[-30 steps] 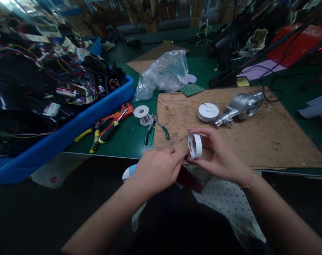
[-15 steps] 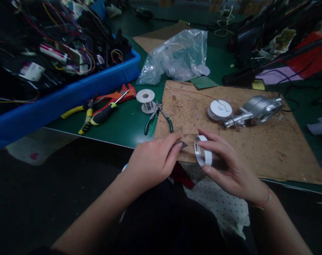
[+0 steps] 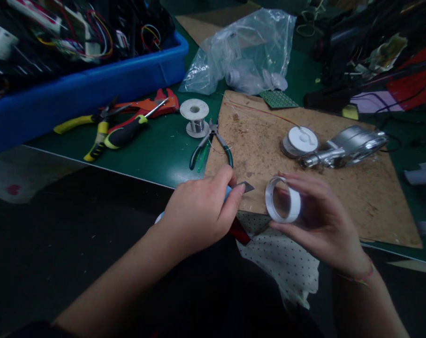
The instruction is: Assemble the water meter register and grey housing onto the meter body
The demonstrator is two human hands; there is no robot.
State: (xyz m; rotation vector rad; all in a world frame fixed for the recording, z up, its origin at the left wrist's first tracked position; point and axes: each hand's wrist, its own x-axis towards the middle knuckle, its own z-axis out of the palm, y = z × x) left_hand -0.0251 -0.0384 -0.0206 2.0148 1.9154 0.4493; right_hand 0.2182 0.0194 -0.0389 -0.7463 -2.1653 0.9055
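Observation:
My left hand (image 3: 202, 206) is closed around a blue-handled utility knife (image 3: 248, 187), its short blade poking out past the thumb toward the right. Between the thumb and fingers of my right hand (image 3: 325, 216) sits a white plastic ring (image 3: 293, 206), tilted so that its opening faces left. A gap separates the blade tip from the ring. Both hands are over the near edge of a brown board (image 3: 368, 202). Just beyond my left hand lie small green-handled pliers (image 3: 213, 134), beside a spool of solder wire (image 3: 194, 110).
A blue bin (image 3: 128, 70) full of wired parts stands at left. Yellow-handled pliers (image 3: 100, 138) and a screwdriver (image 3: 128, 134) lie before it. A clear plastic bag (image 3: 244, 56) is at the back. On the board rest a white-topped round part (image 3: 302, 141) and a silver metal part (image 3: 350, 145).
My right hand has turned the ring, so its opening shows more, and holds it slightly farther right. More of the knife's blue handle shows in my left hand. The camera view has shifted.

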